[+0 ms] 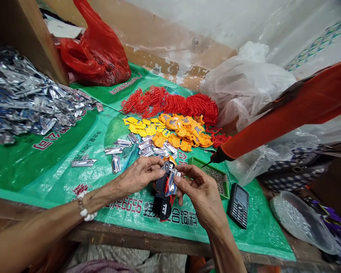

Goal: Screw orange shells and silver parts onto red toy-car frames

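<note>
In the head view, the left hand [140, 173] is closed on the black toy [162, 206], above the near middle of the green sheet [59, 176]. The right hand [204, 189] pinches a silver piece [172, 183] against it, left of the phone [238, 206].

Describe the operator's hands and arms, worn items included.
Left hand and right hand: both ungloved. Forearms are bare as far as the view shows, no sleeves visible. The left wrist wears a bracelet of chunky white beads with a few brownish ones; nothing shows on the right wrist.
</note>
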Available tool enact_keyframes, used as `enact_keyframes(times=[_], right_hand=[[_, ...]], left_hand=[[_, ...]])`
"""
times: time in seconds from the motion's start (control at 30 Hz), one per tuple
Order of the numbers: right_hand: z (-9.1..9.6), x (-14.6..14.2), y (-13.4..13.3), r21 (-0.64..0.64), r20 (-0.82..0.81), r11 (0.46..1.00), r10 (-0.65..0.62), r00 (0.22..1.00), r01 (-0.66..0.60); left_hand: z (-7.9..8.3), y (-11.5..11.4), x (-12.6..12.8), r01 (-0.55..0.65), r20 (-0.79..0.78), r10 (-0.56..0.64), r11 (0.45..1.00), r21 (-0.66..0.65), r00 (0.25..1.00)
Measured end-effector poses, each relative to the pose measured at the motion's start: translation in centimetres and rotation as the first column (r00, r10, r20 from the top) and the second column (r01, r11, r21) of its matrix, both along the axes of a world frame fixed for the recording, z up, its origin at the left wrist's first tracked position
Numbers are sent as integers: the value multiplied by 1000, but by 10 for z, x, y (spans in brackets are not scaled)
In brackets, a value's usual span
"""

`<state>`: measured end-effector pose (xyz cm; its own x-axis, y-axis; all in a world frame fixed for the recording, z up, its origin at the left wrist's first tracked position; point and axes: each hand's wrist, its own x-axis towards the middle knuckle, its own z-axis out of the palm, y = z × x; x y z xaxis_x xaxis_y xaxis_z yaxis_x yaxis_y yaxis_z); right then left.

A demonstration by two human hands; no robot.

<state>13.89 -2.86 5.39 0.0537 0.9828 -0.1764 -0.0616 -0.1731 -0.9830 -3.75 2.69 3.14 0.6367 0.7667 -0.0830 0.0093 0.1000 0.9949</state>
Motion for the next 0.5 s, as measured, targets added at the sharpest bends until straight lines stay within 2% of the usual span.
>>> enact_keyframes(times=[0.17,0.3,0.37,0.5], right_hand=[[6,4,0,39,42,997,-76,996,74],[6,9,-2,90,14,965,-247,969,245],[3,7,-4,120,39,940,-327,944,320],[-3,-7,-8,197,141,887,-448,883,418]], left_hand=[[3,2,-1,-30,-28,31,999,20,999],[4,1,-1,-165,-34,165,986,27,986],[3,0,0,-194,15,194,981,-25,981],[-1,-4,4,-156,137,179,974,-163,974]])
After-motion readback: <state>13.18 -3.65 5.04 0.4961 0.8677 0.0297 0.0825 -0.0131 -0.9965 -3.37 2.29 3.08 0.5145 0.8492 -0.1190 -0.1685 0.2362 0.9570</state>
